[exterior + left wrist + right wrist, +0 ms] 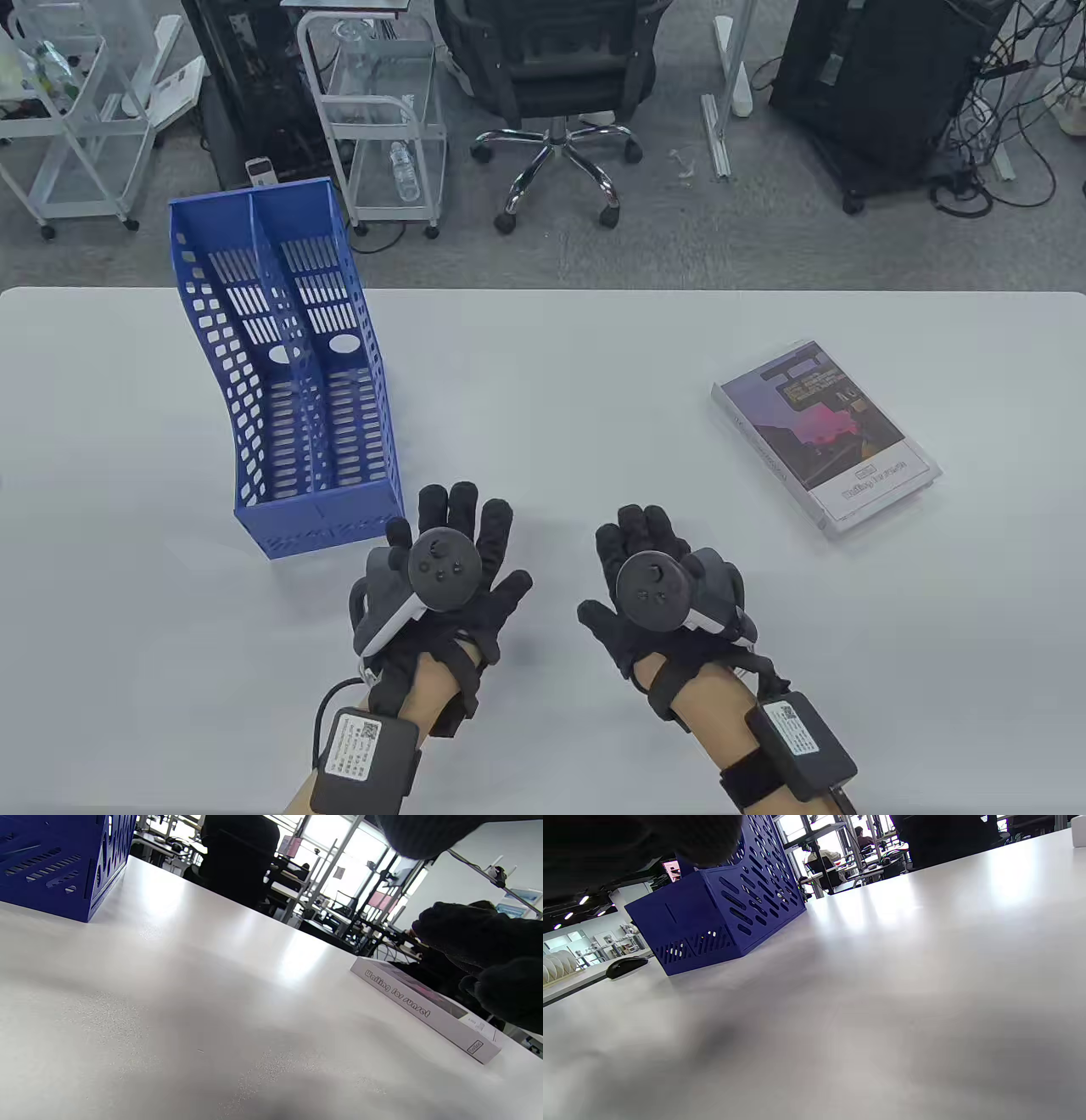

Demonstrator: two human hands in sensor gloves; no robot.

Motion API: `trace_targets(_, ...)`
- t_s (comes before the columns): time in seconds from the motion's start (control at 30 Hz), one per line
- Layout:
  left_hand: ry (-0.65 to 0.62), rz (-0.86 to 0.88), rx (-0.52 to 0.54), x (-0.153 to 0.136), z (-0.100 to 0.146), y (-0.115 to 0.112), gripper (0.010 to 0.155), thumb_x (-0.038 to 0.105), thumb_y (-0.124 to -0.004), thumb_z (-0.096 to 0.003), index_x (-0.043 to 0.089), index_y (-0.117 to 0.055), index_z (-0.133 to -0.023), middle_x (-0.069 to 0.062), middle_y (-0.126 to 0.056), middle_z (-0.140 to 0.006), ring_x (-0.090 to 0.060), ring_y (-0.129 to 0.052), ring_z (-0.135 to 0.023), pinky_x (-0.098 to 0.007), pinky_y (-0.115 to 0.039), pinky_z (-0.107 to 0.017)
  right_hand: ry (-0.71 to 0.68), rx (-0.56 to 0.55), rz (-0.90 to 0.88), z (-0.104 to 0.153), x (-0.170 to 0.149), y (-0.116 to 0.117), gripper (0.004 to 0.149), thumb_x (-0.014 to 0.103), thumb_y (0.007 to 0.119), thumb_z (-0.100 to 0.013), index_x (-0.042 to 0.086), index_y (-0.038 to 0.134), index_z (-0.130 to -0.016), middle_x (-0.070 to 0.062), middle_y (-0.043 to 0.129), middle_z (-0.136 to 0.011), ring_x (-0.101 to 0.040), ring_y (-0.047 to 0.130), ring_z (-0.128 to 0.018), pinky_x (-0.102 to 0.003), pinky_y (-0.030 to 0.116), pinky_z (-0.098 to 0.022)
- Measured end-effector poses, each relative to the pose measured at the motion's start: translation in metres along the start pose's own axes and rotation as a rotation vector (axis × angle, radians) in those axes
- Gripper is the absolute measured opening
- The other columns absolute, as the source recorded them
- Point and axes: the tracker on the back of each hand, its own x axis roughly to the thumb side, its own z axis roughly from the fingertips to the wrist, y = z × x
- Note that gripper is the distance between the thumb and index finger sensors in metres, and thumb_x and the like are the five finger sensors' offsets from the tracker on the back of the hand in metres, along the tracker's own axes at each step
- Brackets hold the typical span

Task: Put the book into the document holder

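Note:
A blue perforated document holder (284,373) with two slots stands at the table's left; it also shows in the left wrist view (55,861) and the right wrist view (729,908). A white book (825,435) with a purple cover lies flat at the right; its spine (424,1012) reads "Waiting for sunset". My left hand (454,560) rests flat on the table, fingers spread, just right of the holder's near end. My right hand (649,569) rests flat too, left of and nearer than the book. Both hands hold nothing.
The white table (543,356) stretches between holder and book. Beyond its far edge stand an office chair (556,93), white carts (382,119) and black cabinets (882,76).

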Motion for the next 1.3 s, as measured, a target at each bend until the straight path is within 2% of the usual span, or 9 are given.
trace_targets(0.9, -0.022, -0.01, 0.001, 0.004, 0.0, 0.0, 0.079, 0.065, -0.066, -0.0409, 0.043, -0.027, -0.106, 0.012, -0.003, -0.113, -0.017, 0.005, -0.107, -0.055, 0.0, -0.07, 0.034, -0.043, -0.068, 0.0, -0.017, -0.011, 0.081, 0.05, 0.073, -0.045, 0.002, 0.032, -0.096, -0.025, 0.014, -0.101, -0.057, 0.015, -0.09, -0.074, 0.036, -0.06)
trace_targets(1.03, -0.021, -0.012, -0.001, 0.004, 0.0, -0.001, 0.079, 0.065, -0.066, -0.0408, 0.043, -0.027, -0.106, 0.012, -0.003, -0.113, -0.017, 0.005, -0.107, -0.055, 0.0, -0.07, 0.136, -0.106, -0.053, -0.005, -0.054, -0.024, 0.081, 0.05, 0.073, -0.045, 0.002, 0.033, -0.096, -0.025, 0.015, -0.101, -0.057, 0.015, -0.091, -0.074, 0.036, -0.059)
trace_targets(1.17, -0.023, -0.013, 0.0, 0.005, 0.0, -0.001, 0.08, 0.065, -0.066, -0.0408, 0.043, -0.027, -0.106, 0.012, -0.003, -0.113, -0.017, 0.005, -0.107, -0.055, 0.0, -0.07, 0.289, -0.173, -0.11, 0.003, -0.103, -0.034, 0.08, 0.048, 0.074, -0.045, 0.001, 0.035, -0.096, -0.027, 0.017, -0.102, -0.058, 0.016, -0.09, -0.074, 0.034, -0.059)
trace_targets(1.3, -0.022, -0.015, -0.006, 0.005, 0.0, -0.001, 0.08, 0.065, -0.066, -0.0408, 0.043, -0.026, -0.106, 0.012, -0.003, -0.113, -0.017, 0.005, -0.107, -0.055, 0.0, -0.07, 0.425, -0.196, -0.132, 0.009, -0.145, -0.038, 0.08, 0.048, 0.074, -0.045, 0.001, 0.035, -0.097, -0.027, 0.018, -0.102, -0.058, 0.015, -0.09, -0.074, 0.032, -0.059)
